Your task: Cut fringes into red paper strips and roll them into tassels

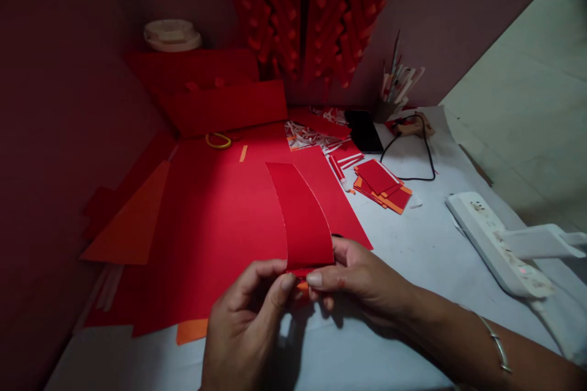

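A curved strip of red paper (303, 214) rises from between my two hands, its near end bent or rolled over at the fingertips. My left hand (252, 311) pinches the left corner of that end between thumb and fingers. On the right corner, my right hand (353, 275) grips with the thumb on top and the fingers behind. A bit of orange shows between the two thumbs; what it belongs to is partly hidden. Beneath the strip lies a large red paper sheet (220, 214) on the white tabletop.
Cut red and orange cards (383, 183) are stacked at right, near a glue-stick-like tube (338, 171), a black phone (364, 131) and paper shreds (307, 134). Yellow-handled scissors (219, 141) lie at the back. A white power strip (498, 244) sits far right; a pen holder (387, 107) stands behind.
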Available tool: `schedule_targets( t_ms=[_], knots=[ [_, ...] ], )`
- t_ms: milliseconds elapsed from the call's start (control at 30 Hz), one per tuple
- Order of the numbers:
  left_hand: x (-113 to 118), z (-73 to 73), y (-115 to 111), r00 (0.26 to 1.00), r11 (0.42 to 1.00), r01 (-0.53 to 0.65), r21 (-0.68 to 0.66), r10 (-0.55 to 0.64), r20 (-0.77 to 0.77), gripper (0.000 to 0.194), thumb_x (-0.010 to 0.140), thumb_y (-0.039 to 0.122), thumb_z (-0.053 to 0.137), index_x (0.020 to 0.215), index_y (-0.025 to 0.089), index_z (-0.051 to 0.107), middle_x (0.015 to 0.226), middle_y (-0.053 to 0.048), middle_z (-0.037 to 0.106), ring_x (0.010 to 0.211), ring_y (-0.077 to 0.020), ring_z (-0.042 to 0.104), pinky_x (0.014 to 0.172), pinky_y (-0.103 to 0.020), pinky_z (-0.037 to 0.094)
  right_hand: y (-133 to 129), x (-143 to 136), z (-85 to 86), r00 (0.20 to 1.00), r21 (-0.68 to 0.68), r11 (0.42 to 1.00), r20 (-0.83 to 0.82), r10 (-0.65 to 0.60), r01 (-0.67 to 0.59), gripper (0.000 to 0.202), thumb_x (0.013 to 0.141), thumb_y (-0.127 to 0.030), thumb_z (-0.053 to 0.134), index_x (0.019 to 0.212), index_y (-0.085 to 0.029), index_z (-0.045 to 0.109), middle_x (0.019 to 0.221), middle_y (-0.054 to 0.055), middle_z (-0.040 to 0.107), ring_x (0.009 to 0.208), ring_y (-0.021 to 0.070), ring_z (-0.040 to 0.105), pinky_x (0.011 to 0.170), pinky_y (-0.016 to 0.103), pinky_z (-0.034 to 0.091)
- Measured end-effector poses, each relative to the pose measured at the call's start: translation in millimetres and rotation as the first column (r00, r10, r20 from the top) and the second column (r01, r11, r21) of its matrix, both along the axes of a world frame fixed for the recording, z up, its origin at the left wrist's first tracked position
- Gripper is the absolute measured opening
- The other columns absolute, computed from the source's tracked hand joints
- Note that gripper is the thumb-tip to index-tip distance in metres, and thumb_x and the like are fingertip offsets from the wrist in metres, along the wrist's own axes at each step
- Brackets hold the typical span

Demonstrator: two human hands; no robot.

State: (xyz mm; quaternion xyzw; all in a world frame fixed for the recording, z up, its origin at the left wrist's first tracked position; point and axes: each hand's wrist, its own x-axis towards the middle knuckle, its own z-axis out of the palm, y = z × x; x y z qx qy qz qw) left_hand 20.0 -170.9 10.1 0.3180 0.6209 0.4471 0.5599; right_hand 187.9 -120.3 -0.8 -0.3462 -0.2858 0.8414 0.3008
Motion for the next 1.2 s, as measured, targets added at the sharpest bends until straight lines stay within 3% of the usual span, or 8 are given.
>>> schedule_targets(
  t_ms=[433, 600, 800, 933, 1033, 1200],
  knots=[
    [-2, 3.8, 4, 0.997, 1.0, 0.024, 0.013, -0.024, -0.067, 0.018, 0.077, 0.036, 0.074, 0.08, 0.021, 0.066, 0.064, 0.001, 0.073, 0.061, -0.0159, 0.07, 0.054, -0.019, 0.054, -3, 1, 2.4, 0.989, 0.161, 0.987, 0.149, -0.002, -0.022, 0.025, 0.075, -0.024, 0.079, 0.097, -0.013, 0.071, 0.079, 0.005, 0.067, 0.062, 0.0131, 0.055, 0.057, 0.025, 0.045],
    [-2, 6.6, 5, 0.996, 1.0, 0.008, 0.022, -0.006, -0.084, 0.018, 0.075, 0.036, 0.077, 0.077, 0.021, 0.067, 0.064, 0.0, 0.074, 0.059, -0.0149, 0.068, 0.05, -0.016, 0.05, -3, 0, 2.9, 0.979, 0.189, 0.981, 0.202, 0.006, -0.045, 0.016, 0.079, -0.028, 0.075, 0.086, -0.014, 0.071, 0.071, 0.002, 0.063, 0.06, 0.0128, 0.051, 0.056, 0.026, 0.041],
    [2, 7.7, 5, 0.999, 1.0, 0.008, -0.025, -0.007, 0.045, 0.019, 0.071, 0.032, 0.082, 0.083, 0.023, 0.071, 0.071, -0.001, 0.077, 0.067, -0.0199, 0.074, 0.059, -0.022, 0.057, -1, -2, 5.1, 0.979, 0.193, 0.981, 0.206, -0.005, -0.036, 0.016, 0.082, -0.028, 0.071, 0.076, -0.013, 0.068, 0.069, 0.003, 0.063, 0.059, 0.0125, 0.052, 0.056, 0.026, 0.042],
    [1, 9.0, 7, 1.0, 0.999, -0.004, 0.041, 0.004, -0.02, 0.012, 0.069, 0.027, 0.083, 0.077, 0.023, 0.074, 0.072, 0.001, 0.075, 0.065, -0.0154, 0.071, 0.059, -0.017, 0.055, -2, -2, 4.4, 0.979, 0.202, 0.979, 0.203, -0.02, -0.022, 0.016, 0.082, -0.028, 0.072, 0.075, -0.014, 0.068, 0.066, 0.001, 0.062, 0.057, 0.012, 0.051, 0.055, 0.025, 0.041],
    [-2, 7.6, 8, 0.998, 0.997, -0.005, 0.077, 0.009, -0.057, 0.01, 0.072, 0.028, 0.081, 0.076, 0.022, 0.074, 0.08, 0.001, 0.074, 0.071, -0.0147, 0.07, 0.062, -0.017, 0.055, -2, 0, 5.0, 0.984, 0.243, 0.97, 0.172, -0.033, -0.01, 0.012, 0.082, -0.027, 0.073, 0.083, -0.014, 0.072, 0.073, 0.001, 0.066, 0.066, 0.014, 0.057, 0.064, 0.026, 0.045],
    [-7, 5.2, 8, 0.992, 0.999, 0.039, -0.005, -0.038, 0.117, 0.012, 0.079, 0.03, 0.076, 0.083, 0.02, 0.07, 0.073, 0.001, 0.072, 0.068, -0.0151, 0.069, 0.067, -0.022, 0.057, -1, 1, 10.2, 0.979, 0.27, 0.963, 0.194, -0.062, 0.007, 0.018, 0.087, -0.031, 0.068, 0.091, -0.015, 0.074, 0.085, 0.005, 0.071, 0.078, 0.0178, 0.063, 0.075, 0.031, 0.049]
  ],
)
